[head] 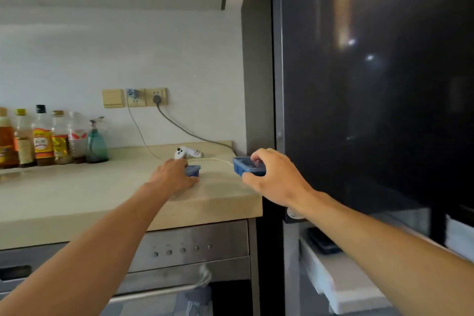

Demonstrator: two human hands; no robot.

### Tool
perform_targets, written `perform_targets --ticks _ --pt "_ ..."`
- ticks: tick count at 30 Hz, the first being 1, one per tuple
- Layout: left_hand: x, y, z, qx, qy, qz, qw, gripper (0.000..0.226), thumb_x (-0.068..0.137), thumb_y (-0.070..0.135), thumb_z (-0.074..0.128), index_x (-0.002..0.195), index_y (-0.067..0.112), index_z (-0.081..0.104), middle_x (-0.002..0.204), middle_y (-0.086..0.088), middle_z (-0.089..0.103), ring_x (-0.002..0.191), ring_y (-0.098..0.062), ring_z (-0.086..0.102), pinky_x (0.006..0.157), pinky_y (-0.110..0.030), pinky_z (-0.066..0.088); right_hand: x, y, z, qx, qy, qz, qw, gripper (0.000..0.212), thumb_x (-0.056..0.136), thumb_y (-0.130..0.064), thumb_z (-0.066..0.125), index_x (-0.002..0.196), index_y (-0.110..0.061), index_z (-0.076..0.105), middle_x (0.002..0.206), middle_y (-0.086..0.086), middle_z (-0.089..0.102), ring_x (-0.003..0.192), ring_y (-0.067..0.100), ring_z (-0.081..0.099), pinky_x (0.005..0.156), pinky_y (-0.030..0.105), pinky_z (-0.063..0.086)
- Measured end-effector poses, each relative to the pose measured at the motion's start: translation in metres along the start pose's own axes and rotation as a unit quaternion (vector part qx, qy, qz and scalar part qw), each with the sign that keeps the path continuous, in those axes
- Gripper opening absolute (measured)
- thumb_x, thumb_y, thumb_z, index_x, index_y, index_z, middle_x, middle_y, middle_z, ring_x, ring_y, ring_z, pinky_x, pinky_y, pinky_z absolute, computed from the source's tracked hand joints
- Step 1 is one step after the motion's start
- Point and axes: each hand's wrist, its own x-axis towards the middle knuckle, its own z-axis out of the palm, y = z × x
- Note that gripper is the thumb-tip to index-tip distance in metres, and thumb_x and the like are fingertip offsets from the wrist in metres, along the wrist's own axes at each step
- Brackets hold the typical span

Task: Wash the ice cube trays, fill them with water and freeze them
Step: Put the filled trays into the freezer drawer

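Blue plastic, two pieces of it. The person's right hand [274,177] grips a blue ice cube tray [250,166] from above, fingers curled over the top and thumb on the near side, right at the right end of the table [102,192]. Can't really tell whether that tray sits on the table or is lifted just off it. The left hand [172,174] is curled round a smaller blue tray [193,170] that sits on the table near the same end, thumb along its near side.

Just behind that one on the table lies a white game controller [187,152] with a cable running off it. A row of bottles [38,136] lines the back of the table at its left end. Under the table there's a steel oven [179,251] with knobs. Past the table's right end stands a dark glossy fridge [372,84], and lower down a white drawer [346,285] sticks out of it.
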Motion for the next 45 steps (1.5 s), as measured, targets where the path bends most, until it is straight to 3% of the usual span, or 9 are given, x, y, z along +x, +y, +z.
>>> perform_targets --ticks 7,10,14,18,24,28,35,40,45 --pt "-0.03 0.012 -0.007 -0.081 0.085 -0.005 0.993 0.022 0.086 0.029 0.067 0.103 0.017 0.076 0.106 -0.011 0.069 0.086 -0.031 0.063 0.074 -0.036 0.053 -0.032 0.031 -0.026 0.003 0.005 0.0 1.0 0.041 0.07 -0.061 0.054 0.104 -0.037 0.054 0.103 -0.019 0.053 0.091 0.003 0.057 0.064 0.015 0.044" --pt "-0.055 0.032 -0.01 -0.111 0.139 0.046 0.983 0.02 0.089 0.026 0.065 0.103 0.02 0.078 0.096 -0.007 0.072 0.08 -0.029 0.064 0.069 -0.036 0.053 -0.047 0.039 -0.037 0.007 0.015 -0.004 1.0 0.039 0.074 -0.057 0.058 0.106 -0.033 0.058 0.105 -0.016 0.056 0.094 0.005 0.059 0.067 0.017 0.05" --pt "-0.09 0.073 -0.014 -0.15 0.19 0.137 0.96 0.013 0.088 0.027 0.064 0.086 0.02 0.074 0.077 0.001 0.067 0.065 -0.023 0.06 0.056 -0.032 0.046 -0.07 0.053 -0.055 0.009 0.023 -0.007 1.0 0.036 0.075 -0.053 0.061 0.106 -0.034 0.061 0.104 -0.02 0.057 0.092 0.004 0.06 0.067 0.019 0.055" --pt "-0.121 0.118 -0.01 -0.201 0.205 0.221 0.932 0.016 0.089 0.027 0.069 0.101 0.02 0.078 0.096 0.004 0.073 0.083 -0.017 0.065 0.073 -0.041 0.056 -0.097 0.073 -0.071 -0.013 0.019 0.015 1.0 0.04 0.072 -0.055 0.06 0.105 -0.032 0.062 0.103 -0.021 0.058 0.091 0.003 0.059 0.067 0.018 0.051" --pt "-0.15 0.179 0.026 -0.22 0.165 0.296 0.915 0.029 0.092 0.034 0.069 0.116 0.021 0.075 0.11 0.005 0.073 0.091 -0.009 0.064 0.08 -0.027 0.056 -0.137 0.131 -0.092 -0.063 0.003 0.08 0.995 0.021 0.082 -0.039 0.072 0.099 -0.036 0.061 0.098 -0.022 0.058 0.085 0.0 0.059 0.063 0.015 0.041" --pt "-0.162 0.215 0.066 -0.212 0.125 0.321 0.915 0.03 0.093 0.039 0.066 0.116 0.024 0.075 0.11 0.008 0.071 0.097 -0.01 0.062 0.084 -0.033 0.056 -0.163 0.181 -0.105 -0.1 -0.018 0.144 0.984 0.018 0.081 -0.04 0.071 0.096 -0.034 0.063 0.094 -0.019 0.057 0.083 0.006 0.058 0.065 0.024 0.045" --pt "-0.162 0.281 0.148 -0.151 -0.007 0.317 0.936 0.033 0.091 0.048 0.052 0.107 0.028 0.073 0.108 0.011 0.067 0.094 -0.016 0.063 0.078 -0.038 0.055 -0.195 0.274 -0.12 -0.153 -0.065 0.247 0.955 0.021 0.083 -0.045 0.073 0.093 -0.029 0.065 0.091 -0.012 0.06 0.075 0.005 0.057 0.057 0.019 0.036" --pt "-0.147 0.332 0.2 -0.112 -0.065 0.301 0.945 0.033 0.094 0.045 0.053 0.114 0.029 0.073 0.115 0.008 0.066 0.095 -0.018 0.061 0.08 -0.038 0.055 -0.199 0.327 -0.127 -0.174 -0.1 0.304 0.931 0.024 0.082 -0.045 0.071 0.101 -0.03 0.064 0.101 -0.009 0.064 0.089 0.016 0.062 0.081 0.036 0.054" --pt "-0.129 0.374 0.239 -0.068 -0.099 0.295 0.948 0.029 0.096 0.042 0.051 0.109 0.026 0.071 0.114 0.004 0.065 0.095 -0.022 0.058 0.078 -0.038 0.053 -0.197 0.368 -0.128 -0.167 -0.134 0.312 0.926 0.04 0.084 -0.04 0.07 0.12 -0.024 0.064 0.119 -0.003 0.061 0.101 0.018 0.062 0.09 0.037 0.054"
